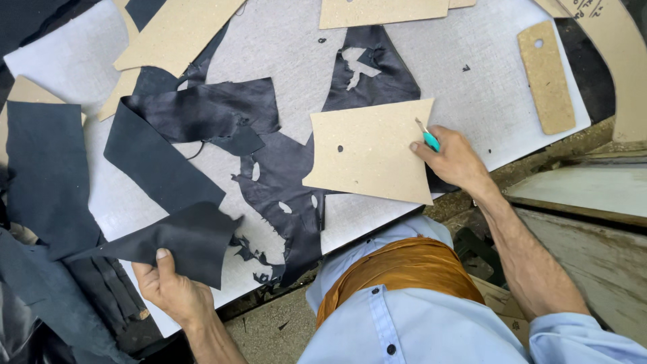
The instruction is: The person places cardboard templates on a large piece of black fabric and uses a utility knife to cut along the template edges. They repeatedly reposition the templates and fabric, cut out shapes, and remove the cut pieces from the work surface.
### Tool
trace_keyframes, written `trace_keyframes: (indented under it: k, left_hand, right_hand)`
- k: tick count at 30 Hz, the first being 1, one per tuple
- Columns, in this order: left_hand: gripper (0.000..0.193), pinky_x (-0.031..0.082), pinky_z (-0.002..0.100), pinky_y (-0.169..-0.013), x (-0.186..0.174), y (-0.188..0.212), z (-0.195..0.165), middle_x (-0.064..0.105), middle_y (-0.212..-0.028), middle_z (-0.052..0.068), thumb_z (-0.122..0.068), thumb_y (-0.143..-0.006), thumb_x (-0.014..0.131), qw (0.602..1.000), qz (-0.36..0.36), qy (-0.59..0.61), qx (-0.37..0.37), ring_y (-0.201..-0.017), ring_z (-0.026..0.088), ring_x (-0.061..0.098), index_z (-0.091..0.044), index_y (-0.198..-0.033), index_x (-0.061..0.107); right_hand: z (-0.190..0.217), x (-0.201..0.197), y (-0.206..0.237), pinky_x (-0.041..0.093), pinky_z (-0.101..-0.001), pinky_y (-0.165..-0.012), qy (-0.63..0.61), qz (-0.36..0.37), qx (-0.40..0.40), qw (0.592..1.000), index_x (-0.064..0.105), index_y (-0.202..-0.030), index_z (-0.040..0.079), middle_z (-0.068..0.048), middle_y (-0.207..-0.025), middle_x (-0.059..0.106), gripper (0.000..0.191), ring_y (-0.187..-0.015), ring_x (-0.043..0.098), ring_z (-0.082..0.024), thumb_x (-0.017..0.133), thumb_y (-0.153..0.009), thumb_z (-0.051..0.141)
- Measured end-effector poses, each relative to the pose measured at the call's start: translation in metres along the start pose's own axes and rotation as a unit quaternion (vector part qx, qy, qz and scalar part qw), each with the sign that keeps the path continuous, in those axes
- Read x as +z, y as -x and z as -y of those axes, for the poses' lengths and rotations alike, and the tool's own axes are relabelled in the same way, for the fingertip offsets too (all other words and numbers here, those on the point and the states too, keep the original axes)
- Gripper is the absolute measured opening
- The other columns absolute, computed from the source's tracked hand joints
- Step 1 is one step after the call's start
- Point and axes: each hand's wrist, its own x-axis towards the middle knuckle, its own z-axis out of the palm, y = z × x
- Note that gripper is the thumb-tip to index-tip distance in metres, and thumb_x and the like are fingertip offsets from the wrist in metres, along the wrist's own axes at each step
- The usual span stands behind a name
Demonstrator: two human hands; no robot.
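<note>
Dark leather scrap point(176, 244) in left hand point(172, 290), teal-handled tool point(428, 138) in right hand point(455, 160)

A single head-worn camera looks steeply down and forward, close over the tabletop point(283, 40) (the wearer's own chest fills the lower edge), with both hands within frame.

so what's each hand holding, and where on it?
Left hand pinches a dark leather piece at its lower edge. Right hand grips a teal-handled knife by the handle, tip at the cardboard pattern's right edge.
</note>
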Motion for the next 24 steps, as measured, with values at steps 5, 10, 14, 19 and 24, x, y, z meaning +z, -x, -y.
trace_keyframes:
  k: [5, 10, 14, 19, 24]
  left_hand:
    - [0.029, 0.061, 0.034, -0.105, 0.0, 0.01, -0.006, 0.066, -0.123, 0.016, 0.003, -0.105, 0.047, 1.0, 0.022, 0.0, -0.017, -0.112, 0.021, 0.069, 0.004, -0.133, 0.055]
    - [0.029, 0.056, 0.033, -0.105, 0.001, 0.015, -0.018, 0.065, -0.126, 0.016, 0.004, -0.109, 0.047, 0.999, 0.044, 0.004, -0.025, -0.113, 0.02, 0.067, 0.006, -0.136, 0.055]
    - [0.032, 0.053, 0.031, -0.101, 0.026, 0.013, -0.022, 0.064, -0.126, 0.015, 0.007, -0.107, 0.049, 0.997, 0.053, -0.016, -0.049, -0.112, 0.019, 0.065, 0.008, -0.139, 0.054]
    - [0.046, 0.05, 0.031, -0.106, 0.089, -0.019, -0.039, 0.062, -0.135, 0.014, 0.008, -0.102, 0.047, 0.994, 0.101, 0.002, -0.038, -0.118, 0.018, 0.063, 0.006, -0.148, 0.048]
    - [0.052, 0.048, 0.032, -0.118, 0.166, -0.088, -0.054, 0.057, -0.146, 0.014, 0.011, -0.104, 0.047, 0.986, 0.154, 0.035, 0.054, -0.13, 0.019, 0.06, 0.005, -0.155, 0.042]
  right_hand:
    - [0.001, 0.008, -0.002, 0.054, -0.0438, -0.065, 0.031, -0.027, 0.042, 0.998, 0.068, -0.11, -0.008, -0.019, -0.079, 0.071, 0.04, -0.072, 0.07, -0.025, 0.069, -0.096, 0.029]
    - [0.008, 0.002, 0.01, 0.036, -0.0266, -0.047, -0.182, -0.005, -0.002, 0.983, 0.069, -0.116, -0.003, 0.0, -0.071, 0.062, 0.03, -0.056, 0.049, -0.006, 0.067, -0.098, 0.021]
    - [0.032, -0.011, 0.0, 0.025, -0.0204, -0.037, -0.291, 0.008, 0.031, 0.956, 0.069, -0.112, -0.002, 0.006, -0.061, 0.051, 0.021, -0.044, 0.036, 0.0, 0.065, -0.1, 0.015]
    - [0.085, -0.019, -0.07, 0.026, -0.0245, -0.032, -0.364, -0.021, -0.026, 0.931, 0.065, -0.108, -0.001, 0.004, -0.056, 0.048, 0.016, -0.038, 0.036, -0.003, 0.064, -0.102, 0.013]
    - [0.141, -0.019, -0.164, 0.029, -0.0244, -0.034, -0.408, -0.029, -0.056, 0.911, 0.064, -0.11, -0.001, 0.004, -0.062, 0.048, 0.019, -0.041, 0.038, -0.003, 0.064, -0.103, 0.017]
